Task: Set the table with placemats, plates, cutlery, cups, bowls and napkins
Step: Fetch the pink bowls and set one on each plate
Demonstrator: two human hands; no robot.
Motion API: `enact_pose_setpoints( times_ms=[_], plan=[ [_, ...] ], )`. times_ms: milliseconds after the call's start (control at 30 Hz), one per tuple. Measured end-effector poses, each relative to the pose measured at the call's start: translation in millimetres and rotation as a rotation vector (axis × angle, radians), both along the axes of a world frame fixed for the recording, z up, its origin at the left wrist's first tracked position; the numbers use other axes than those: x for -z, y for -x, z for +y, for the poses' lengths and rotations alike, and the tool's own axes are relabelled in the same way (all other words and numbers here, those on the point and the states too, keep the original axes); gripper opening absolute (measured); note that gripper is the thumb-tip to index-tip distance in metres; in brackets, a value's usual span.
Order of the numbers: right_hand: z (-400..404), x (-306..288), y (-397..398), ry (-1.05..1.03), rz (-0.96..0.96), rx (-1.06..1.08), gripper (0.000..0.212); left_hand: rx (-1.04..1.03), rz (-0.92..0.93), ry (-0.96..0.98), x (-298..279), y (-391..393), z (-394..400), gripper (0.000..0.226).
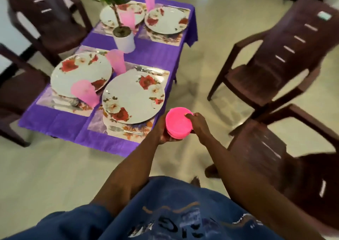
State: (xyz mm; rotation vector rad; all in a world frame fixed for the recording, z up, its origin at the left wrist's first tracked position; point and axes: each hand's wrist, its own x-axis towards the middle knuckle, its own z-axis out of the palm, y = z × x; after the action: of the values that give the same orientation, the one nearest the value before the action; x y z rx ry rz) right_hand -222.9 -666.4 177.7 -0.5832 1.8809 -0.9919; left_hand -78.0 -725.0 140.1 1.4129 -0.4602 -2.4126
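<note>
Both arms out in front, forearms converging over the floor just off the bench's near right corner. Left hand (162, 132) is under and beside the stack of pink bowls (178, 123), fingers curled round its base, palm up. Right hand (199, 125) comes in from the right, thumb hooked on the top rim, fingers wrapped down the far side. So both hands clamped on the stack, which sits upside down, flat bases up. Stack is in the air, not touching the bench (60, 120).

Bench has a purple cloth with four placemats, each carrying a floral plate. Nearest plate (133, 97) is just left of the stack, fork (124, 129) on its mat at the near edge. Pink cup (85, 93) beside the left near plate (80, 74), another pink cup (116, 61) between the two near plates at the back. Potted plant (123, 38) mid-bench.

Hard to read: whole frame is motion-blurred. Number of bowls in the stack not countable; edge ridges smear together. Left fingers mostly hidden behind the stack. Cutlery on the far mats is a blur, and the plant covers part of the far left plate (110, 15). Brown chairs (275, 56) on both sides, several cut by the frame edge. Blue shirt (174, 212) fills the bottom.
</note>
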Motion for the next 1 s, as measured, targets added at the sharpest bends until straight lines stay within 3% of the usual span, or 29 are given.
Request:
enact_pose_setpoints(
  times_ms=[100,233,467,567,667,800,1000],
  plan=[
    [-26.7,-4.3,19.6,0.001,0.002,-0.103,0.030,-0.128,-0.018,0.006,-3.7,13.1,-5.3,0.092],
    [-74.1,-8.1,22.9,0.010,0.013,-0.266,0.030,-0.371,0.016,0.080,-12.2,16.9,-19.5,0.056],
    [-170.9,-15.2,4.5,0.048,0.116,-0.542,0.041,-0.603,0.158,0.112,-14.9,3.5,-73.9,0.079],
    [-217.6,-20.2,-4.0,0.039,0.187,-0.693,0.049,-0.663,0.148,0.151,-14.7,0.6,-110.1,0.072],
    [-259.1,-28.2,-11.9,0.091,0.260,-0.818,0.032,-0.727,0.156,0.142,-17.0,-2.3,-140.7,0.058],
    [-298.6,-36.5,-22.4,0.248,0.338,-0.859,0.031,-0.793,0.071,0.151,-19.5,-6.1,-164.2,0.047],
    [-329.9,-24.8,-52.6,0.301,0.461,-1.150,0.022,-0.988,-0.057,0.044,-10.6,-13.9,-170.3,0.047]
  ],
)
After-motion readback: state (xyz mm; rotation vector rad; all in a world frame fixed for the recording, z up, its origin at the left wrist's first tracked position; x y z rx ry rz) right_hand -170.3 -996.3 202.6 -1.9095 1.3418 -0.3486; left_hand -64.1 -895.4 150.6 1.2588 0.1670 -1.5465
